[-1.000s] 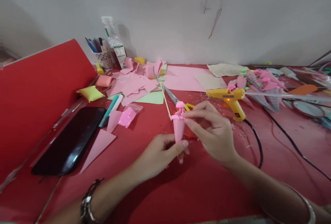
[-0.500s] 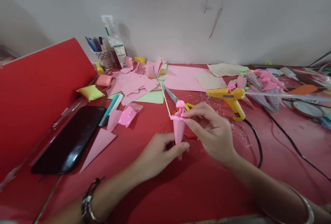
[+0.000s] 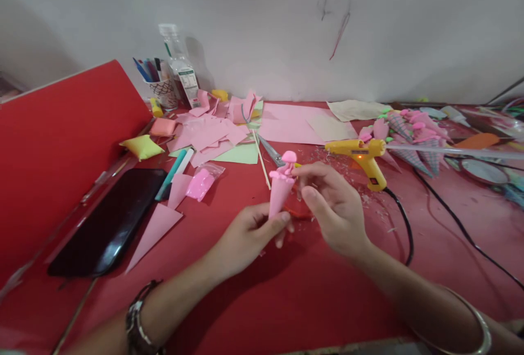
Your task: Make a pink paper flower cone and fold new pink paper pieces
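Observation:
A pink paper cone [image 3: 280, 194] stands slightly tilted, its narrow end pinched between the thumb and fingers of my left hand [image 3: 249, 237]. Soft pink clay [image 3: 281, 173] makes a ruffled edge around the cone's mouth, and a rounded pink clay knob [image 3: 289, 157] rises above it. My right hand [image 3: 335, 202] is just right of the cone's top, thumb and index finger apart; the index fingertip is at the clay, though whether it touches I cannot tell. Behind the cone lie scissors [image 3: 270, 151], their handles partly hidden by the cone and my right hand.
A yellow glue gun [image 3: 362, 154] with a black cord lies right. Finished-looking cones [image 3: 413, 134] are heaped behind it. To the left are a black phone [image 3: 108, 221], a bag of pink clay [image 3: 200, 183] and cut pink paper [image 3: 213, 134]. A glass bottle [image 3: 182, 68] stands by a pen cup [image 3: 164, 93].
The cone has tipped, its top leaning right and its lower end moving left with my left hand. My right thumb has come away from the clay edge. The glue gun's orange light now shows.

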Demonstrator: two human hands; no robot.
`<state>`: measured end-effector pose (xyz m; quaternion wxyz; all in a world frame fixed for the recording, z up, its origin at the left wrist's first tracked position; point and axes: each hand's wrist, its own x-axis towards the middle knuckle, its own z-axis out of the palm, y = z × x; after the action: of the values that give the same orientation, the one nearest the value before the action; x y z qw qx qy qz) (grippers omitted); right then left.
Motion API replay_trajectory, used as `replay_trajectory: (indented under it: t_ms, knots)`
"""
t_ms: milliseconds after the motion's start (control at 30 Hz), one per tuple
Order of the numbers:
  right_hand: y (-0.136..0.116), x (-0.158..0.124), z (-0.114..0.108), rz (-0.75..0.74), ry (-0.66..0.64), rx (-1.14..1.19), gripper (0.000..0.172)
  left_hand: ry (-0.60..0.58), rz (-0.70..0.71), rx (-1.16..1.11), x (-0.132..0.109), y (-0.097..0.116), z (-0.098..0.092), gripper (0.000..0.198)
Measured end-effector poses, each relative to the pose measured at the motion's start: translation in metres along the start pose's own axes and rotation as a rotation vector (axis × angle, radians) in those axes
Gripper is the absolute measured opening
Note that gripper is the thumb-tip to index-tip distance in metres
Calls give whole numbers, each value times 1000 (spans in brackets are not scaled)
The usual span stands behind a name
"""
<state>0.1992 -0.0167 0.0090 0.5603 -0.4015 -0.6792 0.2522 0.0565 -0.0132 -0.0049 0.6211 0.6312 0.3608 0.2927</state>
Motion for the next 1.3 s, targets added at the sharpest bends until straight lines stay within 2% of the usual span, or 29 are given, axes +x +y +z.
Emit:
replay_trajectory:
  t_ms: [100,167,300,433,600,833,967,1067,1167,1233,1300]
  knots:
    - [0,-3,2,-29,0,-65,13,56,-56,-186,2,1,-1,32]
    - [0,-4,4,-99,-48,-131,11,107,-65,-277,3,0,-2,34]
    - [1,-8,9,-242,-261,-207,3,209,-42,-410,5,-1,-4,36]
    - [5,-12,14,-205,-416,-290,10,301,-19,-458,5,-2,-4,38]
    - [6,-19,20,-145,-441,-331,10,293,-39,-514,5,-3,0,36]
    - [6,-21,25,-300,-401,-366,15,300,-24,-504,6,-2,2,36]
    - [6,-21,25,-317,-418,-316,18,303,-12,-458,6,-2,2,36]
    - [4,-20,26,-209,-433,-190,12,328,2,-415,5,-3,2,36]
    - [2,-16,25,88,-388,55,6,351,7,-393,6,-4,1,37]
    - [2,-12,23,292,-316,242,6,353,-17,-382,6,-5,0,36]
    - [6,-8,21,426,-217,388,7,350,-42,-369,5,-5,-1,34]
